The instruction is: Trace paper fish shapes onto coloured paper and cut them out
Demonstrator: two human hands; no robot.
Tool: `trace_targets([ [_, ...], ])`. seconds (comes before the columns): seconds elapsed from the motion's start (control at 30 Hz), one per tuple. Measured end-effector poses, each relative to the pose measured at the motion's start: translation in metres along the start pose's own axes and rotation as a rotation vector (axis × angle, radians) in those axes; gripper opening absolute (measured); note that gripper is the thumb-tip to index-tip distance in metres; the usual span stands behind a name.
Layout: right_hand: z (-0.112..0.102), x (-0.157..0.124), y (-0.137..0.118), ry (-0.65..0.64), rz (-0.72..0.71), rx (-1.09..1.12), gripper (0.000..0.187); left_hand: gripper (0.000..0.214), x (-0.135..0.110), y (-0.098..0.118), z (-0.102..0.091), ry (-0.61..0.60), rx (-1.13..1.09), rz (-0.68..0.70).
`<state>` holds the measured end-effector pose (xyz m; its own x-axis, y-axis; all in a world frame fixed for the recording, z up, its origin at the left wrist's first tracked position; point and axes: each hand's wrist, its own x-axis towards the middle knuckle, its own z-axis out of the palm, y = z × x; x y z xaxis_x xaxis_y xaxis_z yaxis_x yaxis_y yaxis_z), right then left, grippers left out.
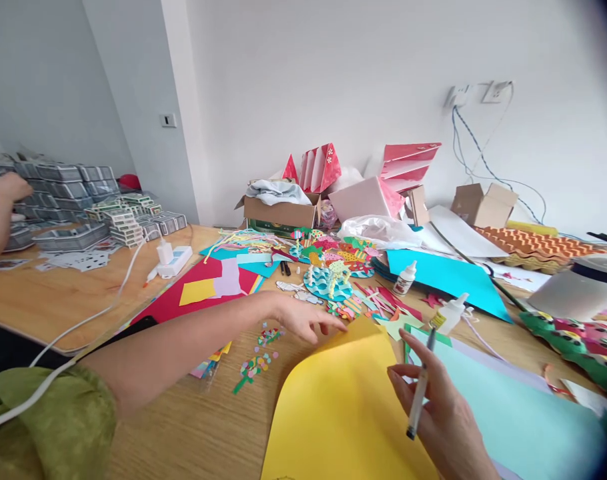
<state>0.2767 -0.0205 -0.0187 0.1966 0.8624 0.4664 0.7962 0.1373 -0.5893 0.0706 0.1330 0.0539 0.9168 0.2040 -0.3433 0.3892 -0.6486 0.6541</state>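
Note:
A large sheet of yellow paper (343,413) lies before me, its far end raised and curving. My left hand (301,317) reaches over from the left, fingers stretched out, the fingertips at the paper's far edge. It grips nothing that I can see. My right hand (441,400) is at the paper's right side with a pen (418,393) held against the fingers, slanting with its dark end down. To the left of the paper are small cut-out trees of coloured dots (253,367). Pale blue-green paper (523,420) lies to the right of my right hand.
Two glue bottles (405,279) stand beyond the yellow paper, near a wavy blue paper piece (328,283) and many scraps. Red paper (183,293) lies left. A white cable (108,310) crosses the left side. Another person's hand (11,188) is by stacked card packs (63,193).

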Motion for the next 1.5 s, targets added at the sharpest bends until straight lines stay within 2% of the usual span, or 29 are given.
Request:
trace_targets([
  [0.1, -0.002, -0.003, -0.004, -0.002, 0.029, 0.173, 0.053, 0.07, -0.006, 0.025, 0.018, -0.008, 0.274, 0.064],
  [0.2, -0.001, -0.004, 0.004, -0.14, -0.084, 0.254, 0.055, 0.066, -0.014, 0.042, 0.032, 0.012, 0.363, 0.067],
  [0.3, -0.002, -0.003, 0.011, -0.291, -0.114, 0.201, 0.047, 0.064, -0.019, 0.046, 0.037, 0.029, 0.407, 0.062],
  [0.4, -0.003, -0.004, 0.01, -0.312, -0.101, 0.168, 0.035, 0.063, -0.02, 0.03, 0.029, 0.06, 0.402, 0.094],
  [0.43, -0.003, -0.004, 0.009, -0.302, -0.108, 0.169, 0.032, 0.059, -0.019, 0.021, 0.024, 0.095, 0.41, 0.052],
  [0.5, -0.002, -0.004, 0.009, -0.286, -0.117, 0.175, 0.032, 0.044, -0.015, 0.0, 0.014, 0.264, 0.457, -0.11],
  [0.6, -0.001, -0.005, 0.011, -0.286, -0.122, 0.174, 0.032, 0.032, -0.008, -0.032, 0.001, 0.399, 0.505, -0.244],
  [0.77, -0.002, -0.005, 0.013, -0.322, -0.114, 0.163, 0.033, 0.034, 0.004, -0.063, -0.008, 0.445, 0.535, -0.326],
  [0.93, -0.004, -0.004, 0.01, -0.335, -0.099, 0.139, 0.034, 0.036, 0.01, -0.068, -0.021, 0.419, 0.552, -0.34],
  [1.07, -0.004, -0.005, 0.007, -0.338, -0.084, 0.133, 0.035, 0.03, 0.017, -0.07, -0.028, 0.412, 0.581, -0.379],
  [1.27, -0.005, -0.006, 0.004, -0.302, -0.09, 0.109, 0.036, 0.027, 0.031, -0.072, -0.028, 0.356, 0.61, -0.466],
  [1.5, -0.005, -0.005, 0.009, -0.332, -0.105, 0.08, 0.039, 0.028, 0.039, -0.064, -0.028, 0.314, 0.656, -0.539],
])
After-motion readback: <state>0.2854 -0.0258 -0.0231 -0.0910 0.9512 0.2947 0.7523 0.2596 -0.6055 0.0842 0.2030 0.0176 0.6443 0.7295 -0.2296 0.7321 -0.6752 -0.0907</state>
